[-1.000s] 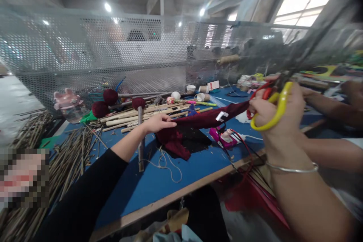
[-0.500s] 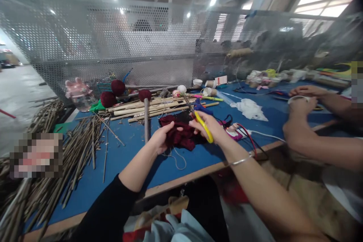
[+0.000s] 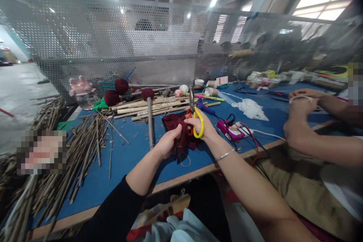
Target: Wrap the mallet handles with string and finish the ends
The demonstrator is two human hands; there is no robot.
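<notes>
My left hand (image 3: 169, 141) is closed on a crumpled piece of dark red cloth (image 3: 171, 121) over the front of the blue table. In my right hand (image 3: 202, 124) is a pair of scissors with yellow handles (image 3: 202, 130), its metal blades pointing up and away from me. The fingers of my right hand also touch the cloth's right edge. A thin pale thread (image 3: 185, 160) loops down below the cloth. Just left of the cloth lies a grey stick with a dark red ball-shaped head (image 3: 148, 94).
Bundled twigs (image 3: 76, 159) cover the table's left side. Pale sticks (image 3: 159, 106) and more dark red balls (image 3: 121, 86) lie behind my hands. A blue glue gun (image 3: 205, 107), purple power strip (image 3: 232, 130) and white plastic (image 3: 251, 109) are to the right, near another person's hands (image 3: 304, 96).
The scissors have swung from slanting left to nearly upright as my right hand moved left, closer to my left hand. My left hand has closed tighter on the cloth.
</notes>
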